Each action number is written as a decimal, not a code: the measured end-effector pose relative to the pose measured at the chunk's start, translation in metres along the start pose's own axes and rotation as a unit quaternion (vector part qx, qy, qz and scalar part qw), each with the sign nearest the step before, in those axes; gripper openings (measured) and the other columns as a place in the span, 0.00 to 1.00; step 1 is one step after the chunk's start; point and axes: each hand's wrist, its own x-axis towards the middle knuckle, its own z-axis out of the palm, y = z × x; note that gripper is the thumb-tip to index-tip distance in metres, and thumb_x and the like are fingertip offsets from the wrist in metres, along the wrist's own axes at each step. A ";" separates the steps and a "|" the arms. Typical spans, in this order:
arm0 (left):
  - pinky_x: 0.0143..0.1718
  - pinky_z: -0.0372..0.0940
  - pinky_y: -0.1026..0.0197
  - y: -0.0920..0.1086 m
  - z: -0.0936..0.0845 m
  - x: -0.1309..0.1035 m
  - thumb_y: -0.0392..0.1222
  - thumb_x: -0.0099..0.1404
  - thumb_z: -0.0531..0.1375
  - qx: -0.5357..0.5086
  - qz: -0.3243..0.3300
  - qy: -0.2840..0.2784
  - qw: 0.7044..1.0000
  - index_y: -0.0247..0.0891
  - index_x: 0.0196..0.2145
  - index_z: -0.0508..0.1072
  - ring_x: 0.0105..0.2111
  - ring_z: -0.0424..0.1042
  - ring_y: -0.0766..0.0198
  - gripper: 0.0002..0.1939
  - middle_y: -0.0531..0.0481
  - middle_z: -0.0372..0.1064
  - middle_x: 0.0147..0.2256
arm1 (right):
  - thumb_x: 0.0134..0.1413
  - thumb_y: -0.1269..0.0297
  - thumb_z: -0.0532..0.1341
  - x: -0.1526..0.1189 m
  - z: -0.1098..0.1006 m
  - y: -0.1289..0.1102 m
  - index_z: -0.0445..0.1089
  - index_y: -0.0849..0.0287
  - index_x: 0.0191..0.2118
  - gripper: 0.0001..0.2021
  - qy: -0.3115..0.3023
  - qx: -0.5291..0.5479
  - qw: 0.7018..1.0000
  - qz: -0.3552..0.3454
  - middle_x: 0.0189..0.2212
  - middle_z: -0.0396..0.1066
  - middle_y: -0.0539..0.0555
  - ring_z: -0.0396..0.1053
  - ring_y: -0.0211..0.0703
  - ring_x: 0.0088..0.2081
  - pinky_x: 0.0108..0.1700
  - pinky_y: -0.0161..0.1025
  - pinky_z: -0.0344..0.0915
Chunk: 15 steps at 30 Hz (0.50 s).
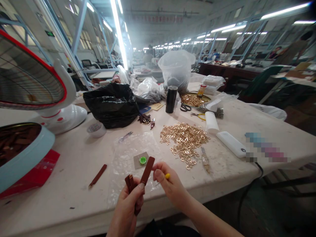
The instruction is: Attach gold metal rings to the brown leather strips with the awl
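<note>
My left hand [132, 199] is closed around several brown leather straps [148, 169], one of them pointing up and to the right. Close beside it, my right hand [170, 184] pinches a thin tool with a yellow handle [167, 176]; its slim tip shows below the fingers, and its exact kind is unclear. Beyond the hands, a green cap-like dish [142, 160] sits on a small grey square on clear plastic sheeting [123, 177]. A single brown strap [98, 176] lies to the left. Gold metal rings [185, 138] are heaped ahead on the right.
At left stand a fan [61, 115] and a round tin [37, 151] of brown pieces. A black plastic bag [111, 105], tape roll [96, 129], black cup [171, 99], scissors [185, 107], yellow-handled pliers [201, 116] and white power bank-like box [230, 144] lie around.
</note>
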 end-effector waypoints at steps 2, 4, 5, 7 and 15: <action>0.15 0.37 0.71 -0.001 0.003 -0.002 0.45 0.44 0.65 0.031 0.007 0.000 0.999 0.37 0.25 0.64 0.12 0.46 0.79 0.15 0.63 0.53 0.14 | 0.57 0.53 0.52 0.002 0.003 0.001 0.65 0.60 0.29 0.15 -0.076 -0.008 0.997 0.029 0.22 0.59 0.47 0.57 0.35 0.25 0.28 0.33 0.54; 0.15 0.36 0.71 0.000 0.006 -0.004 0.47 0.44 0.65 0.066 0.009 0.003 0.998 0.38 0.24 0.64 0.12 0.45 0.78 0.15 0.63 0.52 0.14 | 0.56 0.52 0.53 0.004 0.005 0.001 0.63 0.60 0.26 0.17 -0.092 0.019 0.994 0.060 0.19 0.57 0.46 0.55 0.34 0.23 0.26 0.33 0.52; 0.15 0.36 0.71 0.001 0.007 -0.004 0.48 0.44 0.65 0.081 0.008 0.004 0.997 0.38 0.24 0.64 0.12 0.45 0.78 0.16 0.63 0.51 0.14 | 0.55 0.51 0.53 0.005 0.006 0.001 0.62 0.60 0.26 0.17 -0.089 0.044 0.992 0.077 0.18 0.56 0.45 0.54 0.33 0.22 0.25 0.32 0.52; 0.15 0.36 0.70 0.002 0.008 -0.007 0.49 0.44 0.65 0.102 0.004 0.004 0.995 0.38 0.24 0.65 0.12 0.44 0.77 0.16 0.63 0.49 0.13 | 0.54 0.50 0.54 0.006 0.006 0.001 0.61 0.60 0.25 0.17 -0.087 0.096 0.986 0.109 0.17 0.56 0.44 0.53 0.32 0.20 0.24 0.31 0.51; 0.15 0.36 0.70 0.002 0.008 -0.010 0.47 0.46 0.64 0.127 0.041 0.007 0.991 0.37 0.24 0.67 0.14 0.44 0.76 0.13 0.63 0.49 0.13 | 0.50 0.54 0.58 0.001 0.005 0.002 0.65 0.60 0.28 0.13 -0.110 0.117 0.979 0.128 0.18 0.58 0.45 0.54 0.33 0.21 0.24 0.31 0.52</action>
